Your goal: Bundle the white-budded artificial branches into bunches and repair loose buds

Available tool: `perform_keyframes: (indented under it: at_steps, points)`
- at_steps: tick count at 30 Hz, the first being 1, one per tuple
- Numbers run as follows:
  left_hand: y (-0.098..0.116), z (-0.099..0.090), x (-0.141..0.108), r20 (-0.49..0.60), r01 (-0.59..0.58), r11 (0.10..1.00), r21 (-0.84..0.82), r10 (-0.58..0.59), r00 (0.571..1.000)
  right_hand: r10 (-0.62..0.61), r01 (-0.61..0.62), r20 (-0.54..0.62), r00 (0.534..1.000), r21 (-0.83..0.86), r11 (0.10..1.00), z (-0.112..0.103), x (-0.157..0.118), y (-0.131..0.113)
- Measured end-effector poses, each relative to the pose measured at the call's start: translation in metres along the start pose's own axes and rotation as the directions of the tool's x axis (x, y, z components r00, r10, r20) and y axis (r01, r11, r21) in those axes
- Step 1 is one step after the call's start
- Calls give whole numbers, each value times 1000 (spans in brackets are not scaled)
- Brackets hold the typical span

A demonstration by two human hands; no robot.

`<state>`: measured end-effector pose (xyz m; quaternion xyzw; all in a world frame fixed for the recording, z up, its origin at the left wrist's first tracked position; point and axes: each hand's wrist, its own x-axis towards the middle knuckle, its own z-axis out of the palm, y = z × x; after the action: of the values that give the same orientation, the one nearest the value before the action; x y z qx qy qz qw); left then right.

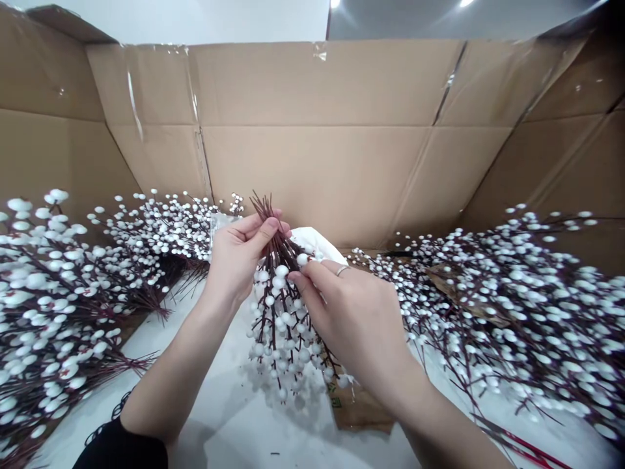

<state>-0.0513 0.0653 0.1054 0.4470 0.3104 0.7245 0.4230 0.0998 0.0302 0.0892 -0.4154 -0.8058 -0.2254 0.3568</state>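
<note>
My left hand (247, 244) pinches a bundle of thin brown stems just below their bare ends, which stick up above my fingers. From it hangs the bunch of white berry branches (288, 319), berries downward over the white surface. My right hand (349, 306), with a ring on one finger, is closed at the upper right side of the bunch. Its thumb and forefinger pinch a berry stem there, beside a white berry. The palm side of my right hand is hidden.
More white berry branches (43, 299) are heaped at the left, and another large heap (517, 312) lies at the right. Cardboard walls (312, 163) stand behind and at both sides. A brown cardboard piece (364, 407) and red-handled tool (527, 446) lie on the white surface (234, 423).
</note>
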Motion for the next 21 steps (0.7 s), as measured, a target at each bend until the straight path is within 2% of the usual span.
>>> perform_keyframes:
  at_steps: [6,11,17,21]
  points:
    - [-5,-1,2,28,-15,999,35,14,1000,-5,9,-181,984,18,1000,5,-1,-9]
    - [-9,2,-1,51,-15,999,44,12,999,31,-6,-236,971,107,994,13,4,-5]
    - [-10,7,-6,69,38,999,35,-41,997,187,-150,-85,979,321,935,11,8,6]
    - [-10,7,-7,100,54,997,56,-59,993,208,-196,37,977,528,827,14,13,12]
